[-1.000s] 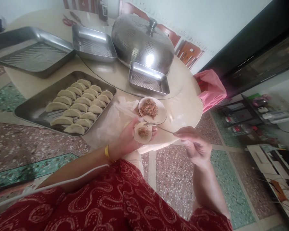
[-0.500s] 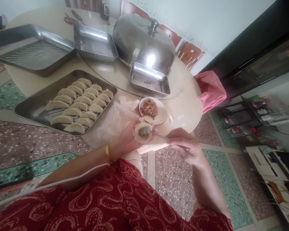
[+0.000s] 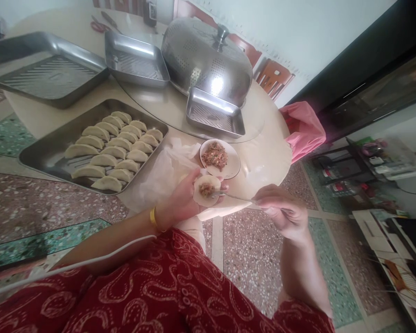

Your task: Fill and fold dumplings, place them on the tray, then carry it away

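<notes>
A round dumpling wrapper (image 3: 201,200) lies across the fingers of my left hand (image 3: 182,199), with a small mound of meat filling (image 3: 205,189) at its middle. My right hand (image 3: 281,208) is closed around the handle of a metal spoon (image 3: 236,197), whose tip reaches the wrapper's right side by the filling. Just beyond my left hand stands a white plate (image 3: 233,163) with more minced filling (image 3: 215,156) heaped on its left half. Crumpled translucent plastic (image 3: 159,173) lies beside my left hand. Folded dumplings (image 3: 115,152) sit in rows in a metal tray (image 3: 45,159) to the left.
Further metal trays stand at the far left (image 3: 67,95), back (image 3: 137,77) and centre (image 3: 215,126). A large perforated domed lid (image 3: 201,60) rests behind them. Red-handled scissors (image 3: 99,27) lie near the back edge. A pink bag (image 3: 305,129) hangs at the table's right.
My right hand has drawn the spoon to the right, off the filling. The mound on the wrapper now shows uncovered. My left hand has stayed nearly in place.
</notes>
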Demonstrator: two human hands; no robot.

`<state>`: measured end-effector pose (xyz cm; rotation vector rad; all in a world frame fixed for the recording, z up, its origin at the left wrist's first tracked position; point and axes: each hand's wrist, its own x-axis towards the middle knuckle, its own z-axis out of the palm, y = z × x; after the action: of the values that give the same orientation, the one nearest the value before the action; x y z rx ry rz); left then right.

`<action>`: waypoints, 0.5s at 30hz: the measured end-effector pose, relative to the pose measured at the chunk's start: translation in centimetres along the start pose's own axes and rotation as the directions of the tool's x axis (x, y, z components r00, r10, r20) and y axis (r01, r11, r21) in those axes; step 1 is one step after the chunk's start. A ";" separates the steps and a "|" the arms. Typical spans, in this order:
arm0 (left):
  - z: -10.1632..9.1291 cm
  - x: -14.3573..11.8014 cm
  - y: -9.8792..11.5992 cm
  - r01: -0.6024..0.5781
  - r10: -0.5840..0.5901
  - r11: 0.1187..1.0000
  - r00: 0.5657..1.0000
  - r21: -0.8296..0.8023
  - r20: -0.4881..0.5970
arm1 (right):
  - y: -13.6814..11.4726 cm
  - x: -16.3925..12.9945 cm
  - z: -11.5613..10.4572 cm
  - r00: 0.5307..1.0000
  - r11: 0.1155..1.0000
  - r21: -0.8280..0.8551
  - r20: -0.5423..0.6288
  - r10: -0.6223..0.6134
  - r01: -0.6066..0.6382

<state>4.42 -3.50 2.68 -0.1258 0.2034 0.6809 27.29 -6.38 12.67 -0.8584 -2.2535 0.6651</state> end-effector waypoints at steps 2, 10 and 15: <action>0.0 0.0 -0.2 0.001 -0.001 1.000 1.000 -0.007 -0.017 | 0.4 0.2 0.6 0.999 1.000 0.011 -0.031 0.022 -0.022; -0.4 0.3 0.0 -0.041 0.035 0.998 0.992 -0.048 -0.117 | 0.8 0.0 1.8 0.972 0.994 0.049 -0.212 0.105 -0.097; 0.0 0.4 0.2 -0.031 0.026 0.998 0.995 -0.051 -0.092 | 0.5 -0.1 2.2 0.958 0.998 -0.038 -0.283 0.033 -0.046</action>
<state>4.58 -3.13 2.60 -0.2047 0.2761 0.7094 26.03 -6.64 10.82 -0.9576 -2.0044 0.4779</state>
